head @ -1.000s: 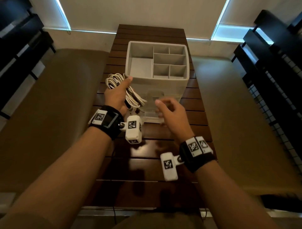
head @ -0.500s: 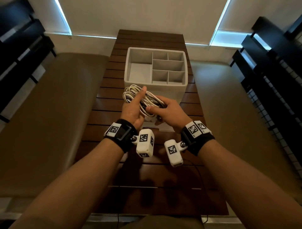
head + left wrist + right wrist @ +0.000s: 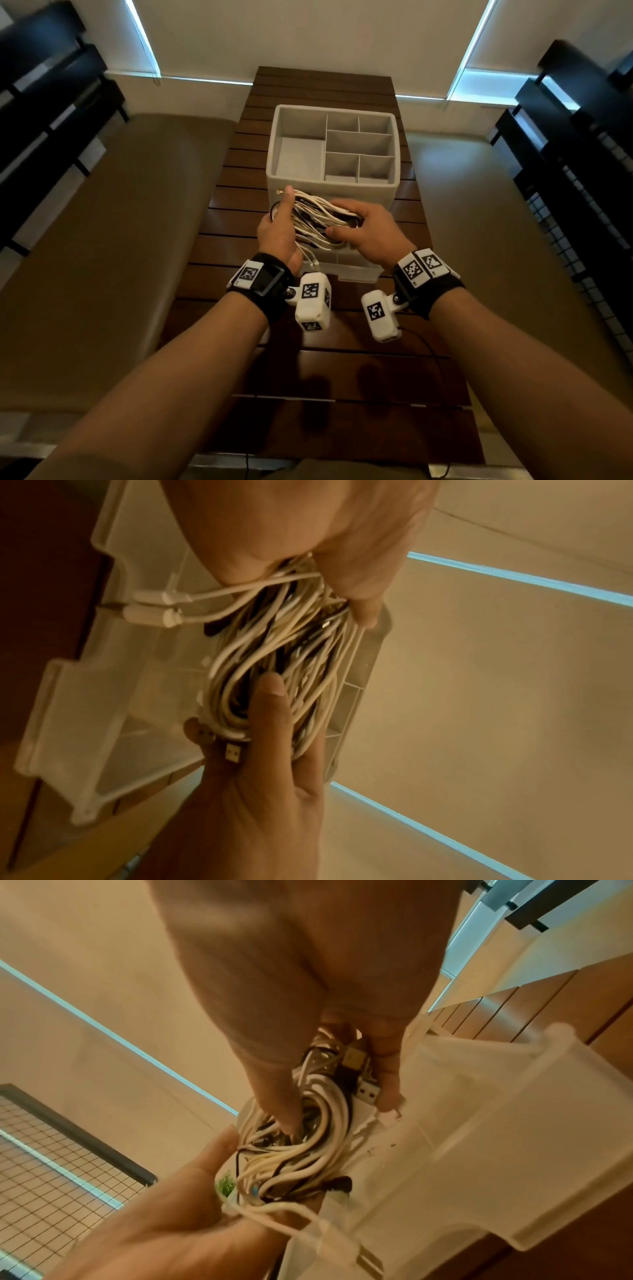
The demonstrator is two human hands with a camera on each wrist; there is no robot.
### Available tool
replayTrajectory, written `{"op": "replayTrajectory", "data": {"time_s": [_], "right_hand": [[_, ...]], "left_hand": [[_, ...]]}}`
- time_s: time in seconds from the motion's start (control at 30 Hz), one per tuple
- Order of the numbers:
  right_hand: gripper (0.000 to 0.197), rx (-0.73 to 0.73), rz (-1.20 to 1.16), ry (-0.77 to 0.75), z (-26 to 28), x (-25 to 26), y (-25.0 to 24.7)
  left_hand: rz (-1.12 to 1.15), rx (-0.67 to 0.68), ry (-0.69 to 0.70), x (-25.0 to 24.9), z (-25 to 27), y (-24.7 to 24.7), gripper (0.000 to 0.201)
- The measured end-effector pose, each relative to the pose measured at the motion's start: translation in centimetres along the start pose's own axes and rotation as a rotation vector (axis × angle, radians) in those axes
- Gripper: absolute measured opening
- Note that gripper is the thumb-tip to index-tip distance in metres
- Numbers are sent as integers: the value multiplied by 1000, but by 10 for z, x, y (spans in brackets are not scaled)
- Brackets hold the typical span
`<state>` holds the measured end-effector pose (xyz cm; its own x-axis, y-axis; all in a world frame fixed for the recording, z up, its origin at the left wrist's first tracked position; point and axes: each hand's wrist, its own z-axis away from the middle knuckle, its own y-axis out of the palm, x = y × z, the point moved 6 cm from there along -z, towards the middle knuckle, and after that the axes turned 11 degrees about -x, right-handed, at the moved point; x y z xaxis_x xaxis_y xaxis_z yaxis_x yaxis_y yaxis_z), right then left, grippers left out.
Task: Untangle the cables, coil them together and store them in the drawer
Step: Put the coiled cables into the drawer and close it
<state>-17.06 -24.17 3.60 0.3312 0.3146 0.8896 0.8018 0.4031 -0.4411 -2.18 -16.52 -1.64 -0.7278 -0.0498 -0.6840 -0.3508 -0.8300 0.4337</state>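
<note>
Cables (image 3: pixel 317 219), white ones mixed with a few black, form a coiled bundle held in the air between both hands, just in front of the organizer's face and above its pulled-out drawer. Largest in view is the dark slatted wooden table (image 3: pixel 236 205), flanked by tan padded benches (image 3: pixel 102 222) on either side. On the table stands a white desk organizer (image 3: pixel 274 178) with open compartments on top, one large at the left and five smaller at the right. At its base a translucent drawer (image 3: pixel 356 272) is slid out toward the person (its ribbed front shows blurred in both wrist views).

Left hand (image 3: pixel 279 233) grips the left end of the coil, its thumb laid along the near side and pointing up toward the organizer, the fingers wrapped behind the strands. Right hand (image 3: pixel 370 229) clasps the right end, fingers curled over the top and thumb pressed in from the front. In the left wrist view two white plug ends (image 3: pixel 154 607) stick out from the bundle near the right hand's fingers, and a metal USB plug (image 3: pixel 232 752) lies against the left palm. The right wrist view shows another USB plug (image 3: pixel 368 1091) under the right fingertips (image 3: pixel 388 1093).
</note>
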Motion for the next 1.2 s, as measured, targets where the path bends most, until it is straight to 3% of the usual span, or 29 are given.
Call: {"op": "replayTrajectory", "data": {"time_s": [0.1, 0.23, 0.3, 0.47, 0.7, 1.0, 1.1, 1.2], "right_hand": [[50, -44, -25, -45, -1, 6, -6], [47, -80, -201, -37, -1, 16, -19], [48, -80, -192, -57, -1, 20, -20], [52, -93, 108, -128, -4, 12, -15], [56, -34, 384, -112, -4, -16, -3], [55, 67, 626, -155, -1, -33, 12], [55, 107, 670, -161, 1, -31, 16], [51, 114, 726, -169, 2, -32, 19]], "left_hand": [[6, 105, -126, 8, -2, 11, 110], [-48, 349, -105, 0, 15, 22, 97], [-3, 399, -138, 0, 18, 23, 93], [156, 328, -202, -8, 28, 32, 79], [-26, -160, -166, 16, 6, 2, 77], [-322, -9, -39, -13, 3, 14, 37], [-479, -5, 103, -31, 5, 9, 36], [-763, 35, 358, -56, 18, 8, 34]]}}
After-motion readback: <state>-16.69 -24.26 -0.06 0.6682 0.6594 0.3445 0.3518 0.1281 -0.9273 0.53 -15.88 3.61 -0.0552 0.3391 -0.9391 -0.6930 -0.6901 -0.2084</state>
